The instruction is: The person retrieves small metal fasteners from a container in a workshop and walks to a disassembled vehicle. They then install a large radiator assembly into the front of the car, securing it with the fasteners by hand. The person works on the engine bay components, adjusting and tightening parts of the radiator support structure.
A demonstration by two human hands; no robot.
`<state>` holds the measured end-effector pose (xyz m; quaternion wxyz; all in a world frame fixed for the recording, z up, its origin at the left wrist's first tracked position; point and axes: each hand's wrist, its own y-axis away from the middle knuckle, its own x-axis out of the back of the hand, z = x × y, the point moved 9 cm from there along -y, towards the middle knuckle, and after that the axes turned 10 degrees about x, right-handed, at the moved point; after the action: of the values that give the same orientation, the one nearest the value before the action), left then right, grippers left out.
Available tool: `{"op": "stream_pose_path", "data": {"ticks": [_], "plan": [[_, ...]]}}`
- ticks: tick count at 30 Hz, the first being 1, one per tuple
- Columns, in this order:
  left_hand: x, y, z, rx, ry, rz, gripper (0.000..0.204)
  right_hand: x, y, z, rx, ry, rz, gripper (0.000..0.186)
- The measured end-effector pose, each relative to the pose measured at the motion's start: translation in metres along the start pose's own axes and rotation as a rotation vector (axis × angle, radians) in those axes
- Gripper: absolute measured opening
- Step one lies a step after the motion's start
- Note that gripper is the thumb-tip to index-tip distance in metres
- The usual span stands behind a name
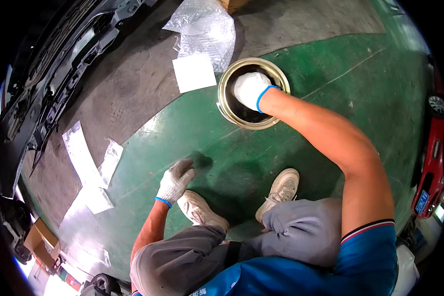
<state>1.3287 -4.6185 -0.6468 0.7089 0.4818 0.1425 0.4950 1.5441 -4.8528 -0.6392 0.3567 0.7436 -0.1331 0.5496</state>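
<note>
A round metal bucket [225,109] with a gold-coloured rim stands on the green floor ahead of me. My right hand [250,91], in a white knit glove with a blue cuff, reaches down into it. The fingers of that hand are hidden inside the bucket's dark interior, so what they touch does not show. My left hand [176,180], gloved the same way, hangs in the air near my left shoe [198,207]. Its fingers are loosely bent and a little apart, with nothing in them.
Bubble wrap [209,34] and a white sheet [194,73] lie just left of the bucket. More white wrapping [86,163] is on the floor at left, near dark car body parts [69,64]. An open cardboard box [40,244] sits lower left; a red car [433,158] stands far right.
</note>
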Motion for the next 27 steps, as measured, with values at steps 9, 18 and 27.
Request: {"op": "stream_pose_path", "data": {"ticks": [9, 18, 27], "plan": [[0.002, 0.002, -0.002, 0.021, -0.016, 0.015, 0.044, -0.01, -0.009, -0.002, 0.089, 0.119, -0.078, 0.021], [-0.003, 0.001, -0.002, 0.049, -0.053, -0.013, 0.045, 0.024, 0.008, 0.002, 0.075, -0.206, -0.124, 0.022], [-0.01, -0.007, 0.0, 0.071, -0.052, -0.03, 0.043, -0.015, -0.019, -0.027, 0.076, -0.155, -0.157, 0.026]]}}
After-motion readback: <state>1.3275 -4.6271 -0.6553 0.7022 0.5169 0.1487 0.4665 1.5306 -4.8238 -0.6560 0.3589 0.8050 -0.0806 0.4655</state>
